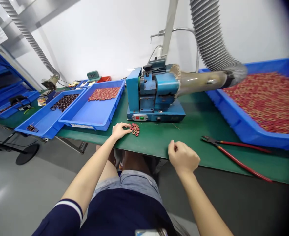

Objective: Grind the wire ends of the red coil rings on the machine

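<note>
On the green bench's front part lies a small cluster of red ring-shaped pieces with pale rims (134, 129); they look like small wound coils. My left hand (120, 131) reaches in from their left side. Its thumb and forefinger are stretched out and apart, with the tips at the edge of the cluster. My right hand (183, 156) rests closed in a loose fist at the bench's front edge. Whatever is inside that fist, if anything, is hidden. Behind the cluster stands a blue bench machine (150, 95) with a red and a green button on its base.
Long-handled cutters with red grips (242, 161) lie at the right. A large blue tray (242, 126) full of red rings stands behind them. Left are a blue tray (85, 116) partly filled with rings and another blue tray (44, 121) with dark pieces. A ribbed hose (208, 32) hangs over the machine.
</note>
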### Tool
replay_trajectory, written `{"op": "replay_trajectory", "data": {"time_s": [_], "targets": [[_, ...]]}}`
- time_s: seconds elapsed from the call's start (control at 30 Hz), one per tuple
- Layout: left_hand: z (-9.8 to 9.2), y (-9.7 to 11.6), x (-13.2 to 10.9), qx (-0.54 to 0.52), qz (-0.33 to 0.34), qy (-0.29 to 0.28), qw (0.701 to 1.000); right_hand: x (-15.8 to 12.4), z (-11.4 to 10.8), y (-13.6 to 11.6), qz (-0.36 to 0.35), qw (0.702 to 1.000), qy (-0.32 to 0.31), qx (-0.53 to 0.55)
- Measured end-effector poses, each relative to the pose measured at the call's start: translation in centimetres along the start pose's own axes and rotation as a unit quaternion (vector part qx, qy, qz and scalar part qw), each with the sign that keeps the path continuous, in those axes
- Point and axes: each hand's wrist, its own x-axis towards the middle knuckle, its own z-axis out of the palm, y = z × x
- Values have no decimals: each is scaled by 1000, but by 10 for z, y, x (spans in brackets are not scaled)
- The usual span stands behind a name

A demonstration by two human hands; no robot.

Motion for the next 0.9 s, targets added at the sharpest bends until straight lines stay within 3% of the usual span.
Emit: {"op": "replay_trajectory", "data": {"time_s": [0.2, 0.43, 0.7, 0.9], "targets": [[7, -6, 2, -52, -16, 30, 998, -6, 8, 3, -32, 999, 22, -6], [15, -21, -5, -184, -60, 69, 979, 0, 0, 0, -42, 998, -35, -25], [16, -16, -15, -344, -61, 72, 934, 10, -17, 3, -88, 984, -151, 15], [10, 4, -27, -457, -34, 92, 884, 23, -34, 0, -65, 982, -147, 95]]}}
